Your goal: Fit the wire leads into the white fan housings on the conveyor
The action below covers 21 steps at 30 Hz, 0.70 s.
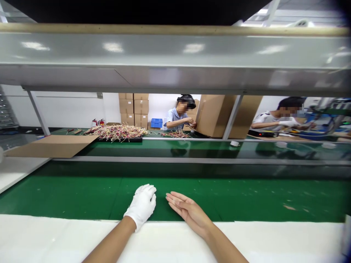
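My left hand (142, 205), in a white glove, hovers at the near edge of the green surface (82, 197), back upward. Its fingers curl loosely inward, the thumb close to them; nothing shows in its grasp, though the underside is hidden. To its right is my bare right hand (189, 212), turned with the palm partly toward the left. Those fingers are stretched out, with the thumb lying across them, and hold nothing visible. A small gap separates the two hands.
A white ledge (175, 241) runs along the front. A cardboard sheet (52, 146) lies at left. Beyond a rail are a pile of thin wires (117, 131), a white roll (234, 143), a large carton (215, 115) and two people at work. A shelf (175, 76) hangs overhead.
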Each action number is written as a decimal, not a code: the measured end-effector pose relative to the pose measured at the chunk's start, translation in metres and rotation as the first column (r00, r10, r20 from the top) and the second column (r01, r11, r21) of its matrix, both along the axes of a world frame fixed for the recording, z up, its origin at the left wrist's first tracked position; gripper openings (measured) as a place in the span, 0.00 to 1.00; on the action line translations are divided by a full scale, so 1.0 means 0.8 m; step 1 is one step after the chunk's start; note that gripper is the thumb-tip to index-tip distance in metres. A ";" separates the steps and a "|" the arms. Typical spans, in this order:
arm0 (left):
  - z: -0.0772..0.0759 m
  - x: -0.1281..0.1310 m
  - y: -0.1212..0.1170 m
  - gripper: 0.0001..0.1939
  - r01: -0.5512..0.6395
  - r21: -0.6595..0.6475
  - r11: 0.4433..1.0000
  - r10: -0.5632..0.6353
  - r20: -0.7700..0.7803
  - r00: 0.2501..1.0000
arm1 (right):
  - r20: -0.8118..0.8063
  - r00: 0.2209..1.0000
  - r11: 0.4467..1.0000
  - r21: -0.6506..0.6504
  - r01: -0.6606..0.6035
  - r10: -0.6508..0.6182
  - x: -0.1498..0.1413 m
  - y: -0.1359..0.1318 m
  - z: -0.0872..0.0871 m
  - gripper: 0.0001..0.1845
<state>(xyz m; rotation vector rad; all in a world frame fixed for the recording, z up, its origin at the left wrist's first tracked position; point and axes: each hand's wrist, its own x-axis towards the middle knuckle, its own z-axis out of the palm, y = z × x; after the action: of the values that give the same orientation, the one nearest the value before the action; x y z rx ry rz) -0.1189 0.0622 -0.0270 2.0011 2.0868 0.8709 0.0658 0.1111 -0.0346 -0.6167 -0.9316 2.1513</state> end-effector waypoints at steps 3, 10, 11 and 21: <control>0.002 0.001 -0.001 0.16 0.021 0.001 1.000 -0.021 0.001 1.000 | 0.001 1.000 1.000 0.007 0.001 -0.001 -0.001 0.001 -0.003 0.17; 0.008 0.002 -0.003 0.17 0.052 0.002 0.999 -0.052 -0.023 0.998 | 0.061 0.997 0.999 -0.001 0.040 -0.040 -0.003 -0.002 0.002 0.16; 0.008 0.002 -0.003 0.18 0.055 0.001 0.998 -0.055 -0.028 0.998 | 0.075 0.996 0.999 -0.002 0.047 -0.047 -0.003 -0.003 0.004 0.16; 0.006 0.001 -0.003 0.17 0.058 -0.006 0.998 -0.059 -0.064 0.996 | 0.136 0.980 0.989 0.047 0.143 -0.148 -0.006 -0.003 0.000 0.18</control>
<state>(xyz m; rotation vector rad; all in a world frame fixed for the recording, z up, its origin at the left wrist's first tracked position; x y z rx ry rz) -0.1179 0.0599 -0.0226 2.1038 2.0494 0.8024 0.0608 0.1089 -0.0344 -0.8001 -0.9667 1.9774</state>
